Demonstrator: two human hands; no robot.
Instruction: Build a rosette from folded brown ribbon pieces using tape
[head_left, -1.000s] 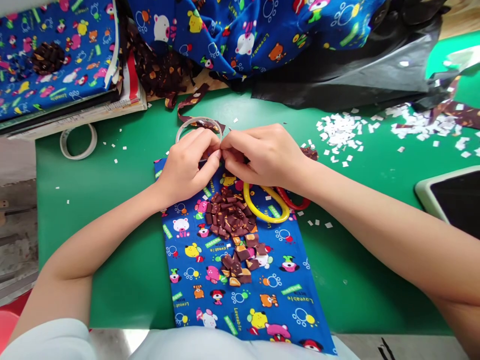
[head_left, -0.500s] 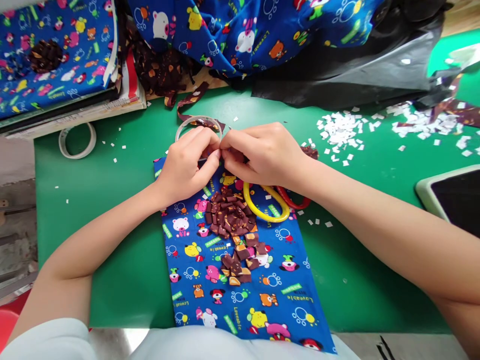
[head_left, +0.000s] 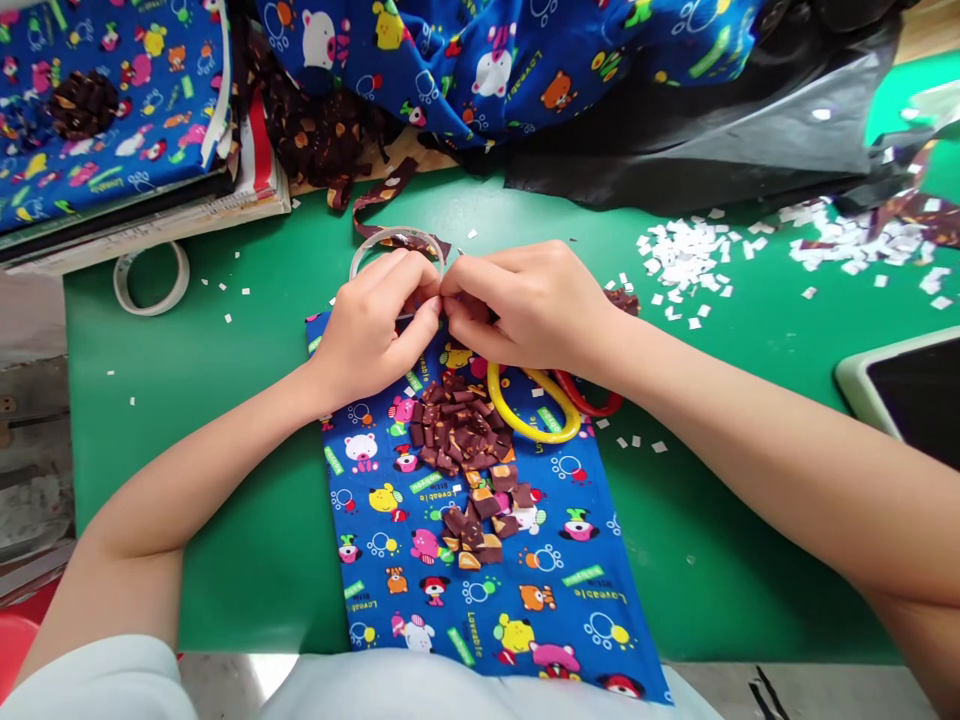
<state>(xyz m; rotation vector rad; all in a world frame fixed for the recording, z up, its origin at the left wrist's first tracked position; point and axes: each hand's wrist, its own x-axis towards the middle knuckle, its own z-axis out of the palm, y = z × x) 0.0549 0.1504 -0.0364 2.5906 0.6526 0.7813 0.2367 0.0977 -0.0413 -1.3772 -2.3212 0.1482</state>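
My left hand point(head_left: 379, 325) and my right hand point(head_left: 525, 305) meet fingertip to fingertip, both pinched closed. Whatever lies between the fingers is too small or hidden to make out. Just behind them a pale ring-shaped roll point(head_left: 397, 235) is partly covered by my left hand. Scissors with yellow and red handle loops point(head_left: 536, 435) lie under my right hand, their blades mostly hidden. Below the hands, a blue cartoon-print cloth point(head_left: 480, 620) bears a heap of small dark brown pieces point(head_left: 461, 430) and a looser group of brown-and-orange squares point(head_left: 480, 525).
A second pale ring point(head_left: 152, 280) lies at left on the green table point(head_left: 247, 420). White paper bits point(head_left: 682, 255) are scattered at right, near a phone point(head_left: 900, 390). Printed cloth point(head_left: 480, 70), a black sheet point(head_left: 697, 150), a brown strip point(head_left: 382, 195) and stacked books point(head_left: 157, 225) stand at the back.
The camera view has shifted very slightly. Both hands keep the same pinched pose, and the things on the cloth stay where they were.
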